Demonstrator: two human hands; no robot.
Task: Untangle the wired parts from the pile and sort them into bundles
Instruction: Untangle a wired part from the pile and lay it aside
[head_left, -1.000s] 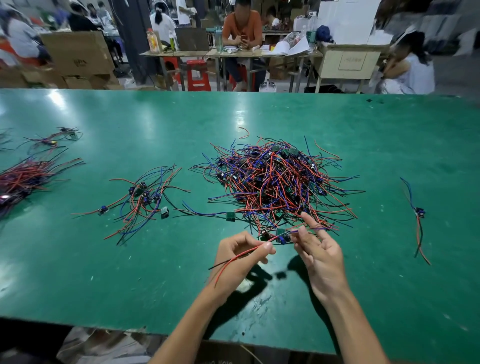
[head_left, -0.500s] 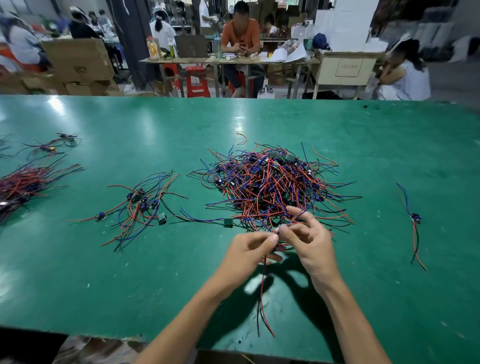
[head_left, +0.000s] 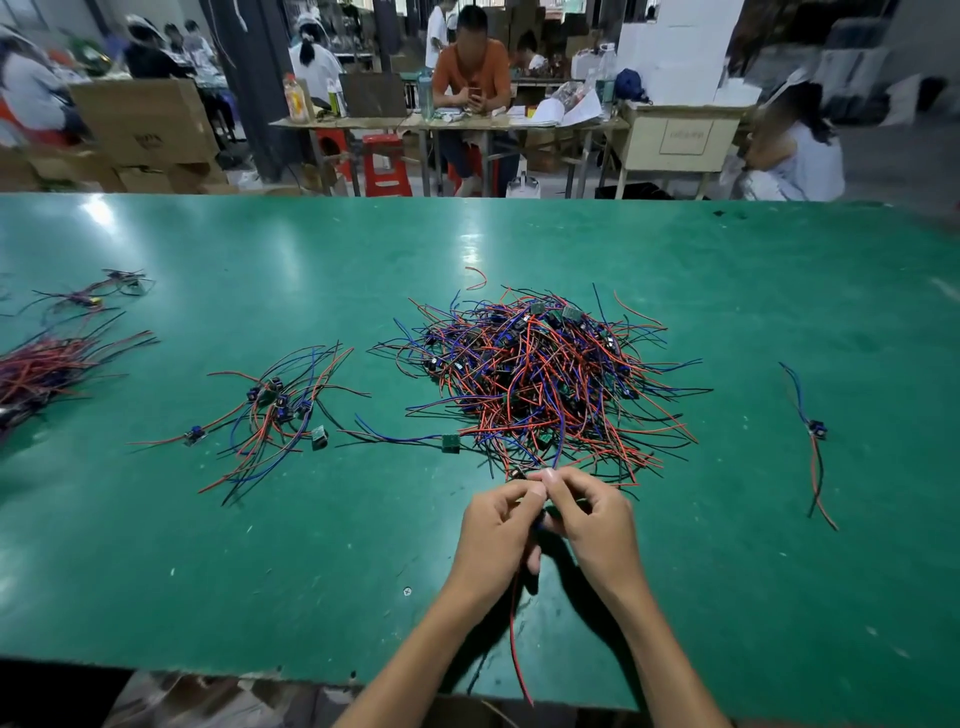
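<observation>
A tangled pile of wired parts (head_left: 540, 384), with red, blue and black leads and small green boards, lies mid-table. Just in front of it my left hand (head_left: 498, 535) and my right hand (head_left: 592, 525) meet fingertip to fingertip and pinch one wired part (head_left: 515, 634). Its red and black leads hang down below my hands toward the table's front edge, and a blue lead runs up from my fingers into the pile. The part's body is hidden between my fingers.
A sorted bundle (head_left: 275, 410) lies left of the pile, a larger bundle (head_left: 47, 369) at the far left edge, a small one (head_left: 93, 293) behind it. One single part (head_left: 813, 436) lies at the right. The green table (head_left: 260, 571) ends near my forearms. People sit beyond.
My hands have come together from slightly apart and drawn back from the pile's edge. The held part's leads swung from sideways to hanging straight down.
</observation>
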